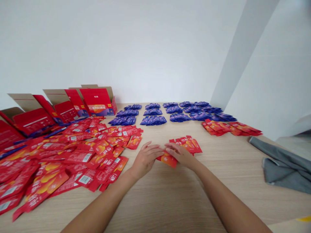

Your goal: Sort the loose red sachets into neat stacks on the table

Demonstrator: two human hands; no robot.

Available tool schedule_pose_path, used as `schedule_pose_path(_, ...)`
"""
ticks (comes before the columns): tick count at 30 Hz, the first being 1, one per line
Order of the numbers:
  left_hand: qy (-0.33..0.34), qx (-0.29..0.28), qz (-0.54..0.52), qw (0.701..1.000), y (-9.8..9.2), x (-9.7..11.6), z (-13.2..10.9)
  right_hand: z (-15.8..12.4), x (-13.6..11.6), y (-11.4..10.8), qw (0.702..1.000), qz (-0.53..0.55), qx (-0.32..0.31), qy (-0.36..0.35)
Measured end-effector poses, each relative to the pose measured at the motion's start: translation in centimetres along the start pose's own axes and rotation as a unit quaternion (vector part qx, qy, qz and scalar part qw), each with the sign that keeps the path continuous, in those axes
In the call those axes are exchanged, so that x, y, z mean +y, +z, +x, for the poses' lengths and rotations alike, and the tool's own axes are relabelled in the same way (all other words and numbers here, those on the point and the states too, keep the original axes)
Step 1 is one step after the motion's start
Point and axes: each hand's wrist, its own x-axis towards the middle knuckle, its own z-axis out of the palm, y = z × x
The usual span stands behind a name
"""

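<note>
My left hand [146,159] reaches in from the left with its fingers stretched out, the fingertips at the left end of a red-orange sachet [170,160]. Over the upper part of that sachet lies my right hand [181,154], its fingers bent round it; the thumb is hidden. Just beyond the right hand, a small overlapping row of red sachets [191,144] rests on the table. A large loose heap of red sachets [97,149] spreads to the left of my left hand.
Open red boxes [98,100] stand at the back left. Blue-purple sachet bundles [153,120] lie in rows along the back. Fanned red sachets [218,127] are at the right, near a grey cloth [289,171] by the table's right edge. A white wall [155,48] rises behind.
</note>
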Motion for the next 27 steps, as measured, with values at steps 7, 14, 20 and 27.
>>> schedule_pose_path(7, -0.233, 0.160, -0.110, 0.953, 2.4, 0.2, 0.2, -0.9, -1.6, 1.4, 0.951, 0.213, -0.156, 0.160)
schedule_pose_path(14, -0.446, -0.013, -0.545, 0.710, 3.5, 2.0, 0.9, 0.1, -0.2, 2.0, 0.975, 0.142, 0.023, 0.168)
schedule_pose_path(20, -0.453, -0.073, -0.610, 0.646, 3.6, 3.9, 1.3, -0.5, -0.6, 2.7, 0.999, 0.014, 0.012, 0.036)
schedule_pose_path(27, -0.446, -0.121, -0.564, 0.684, 3.8, 3.3, 1.0, -0.1, 0.1, 3.0, 0.996, 0.048, 0.077, 0.025)
